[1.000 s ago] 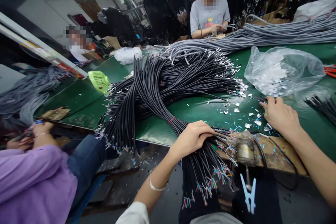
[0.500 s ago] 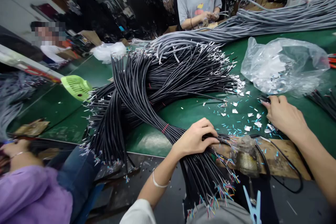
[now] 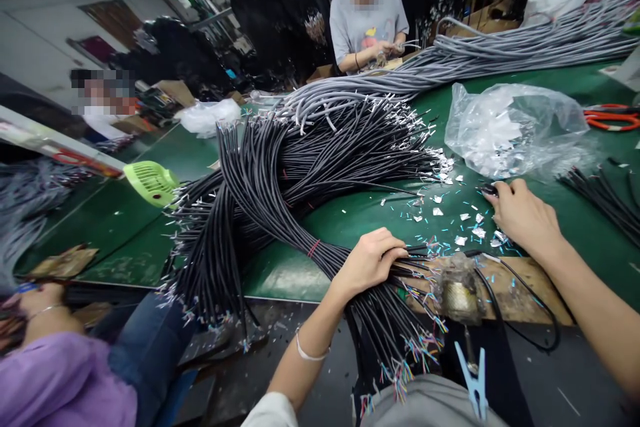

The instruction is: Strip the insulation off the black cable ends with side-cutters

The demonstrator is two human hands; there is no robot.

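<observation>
The left hand point(image 3: 370, 260) is pinching black cables point(image 3: 330, 259) between its fingers, with colored wire ends point(image 3: 423, 349) hanging below those fingers. The right hand point(image 3: 525, 217) is pressing its fingers around a small dark object point(image 3: 491, 190); foil scraps point(image 3: 461, 240) are lying left of them, a clear bag point(image 3: 500, 130) resting just beyond.

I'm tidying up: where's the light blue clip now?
The light blue clip is near the head view's bottom edge, right of centre, below the wooden board and right of the colourful wire ends.
</observation>
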